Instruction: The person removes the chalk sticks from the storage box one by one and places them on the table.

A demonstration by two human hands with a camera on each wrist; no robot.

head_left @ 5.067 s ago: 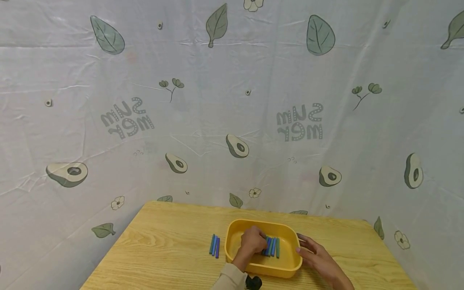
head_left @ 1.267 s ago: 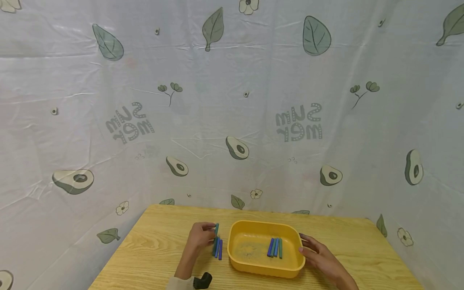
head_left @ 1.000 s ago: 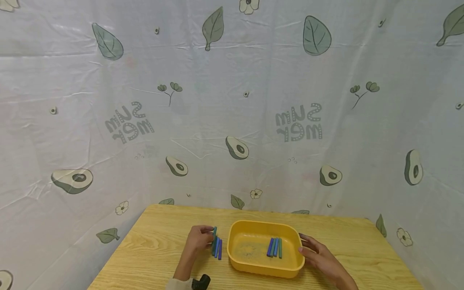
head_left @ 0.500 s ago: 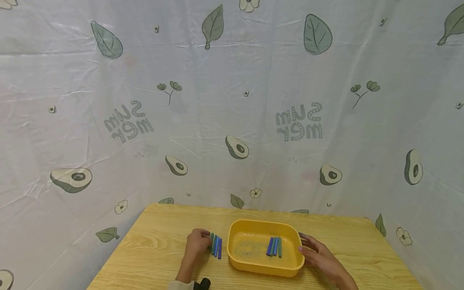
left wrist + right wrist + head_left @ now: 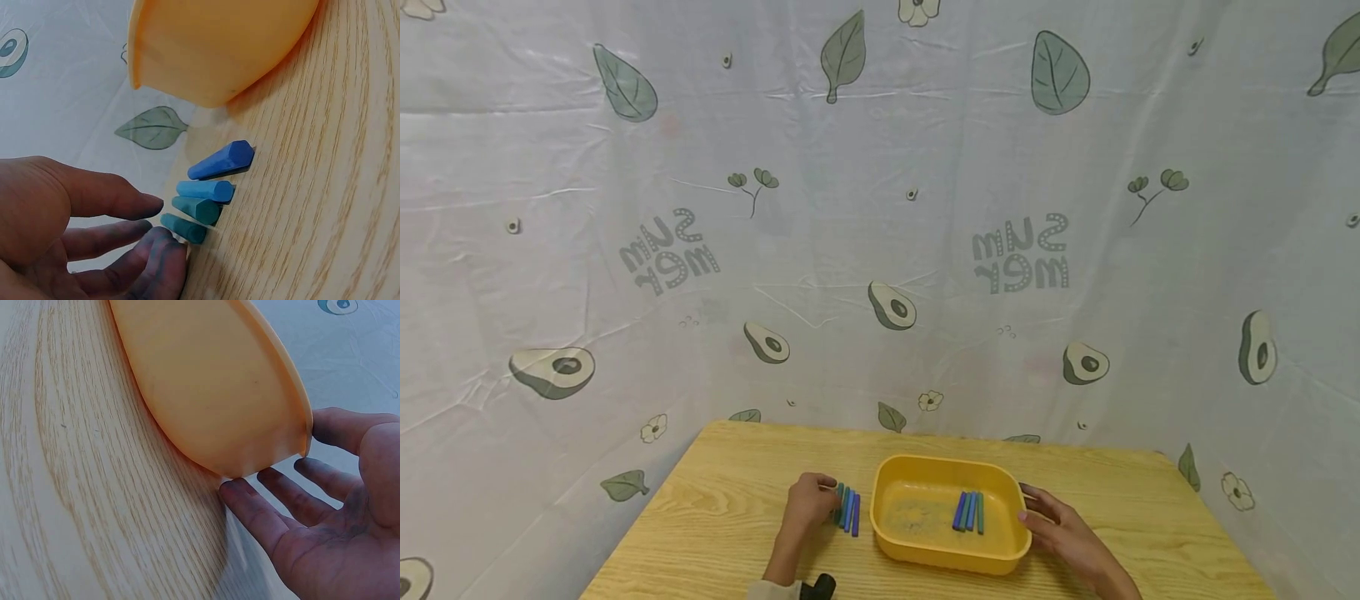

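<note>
In the left wrist view, a row of pastel chalk sticks lies on the table: dark blue (image 5: pixel 219 160), light blue (image 5: pixel 203 190) and two teal, the outermost teal stick (image 5: pixel 183 228) nearest my hand. My left hand (image 5: pixel 808 502) rests beside that stick, its thumb (image 5: pixel 140 205) apart from the fingers and nothing pinched between them. The yellow tray (image 5: pixel 951 558) stands to the right of the row. My right hand (image 5: pixel 1067 533) lies at the tray's right end, with straight fingers (image 5: pixel 256 515) touching the outer wall and the thumb (image 5: pixel 340 428) at the rim.
Inside the tray, toward its right, lie several more blue and green chalk sticks (image 5: pixel 969 512), with dusty smudges (image 5: pixel 913 517) on its floor to the left. The wooden table (image 5: pixel 737 467) ends at a patterned curtain (image 5: pixel 820 250) behind.
My left hand came out of the tray with a teal chalk stick, laid it at the left end of the row and loosened its fingers. My right hand stays at the tray's side.
</note>
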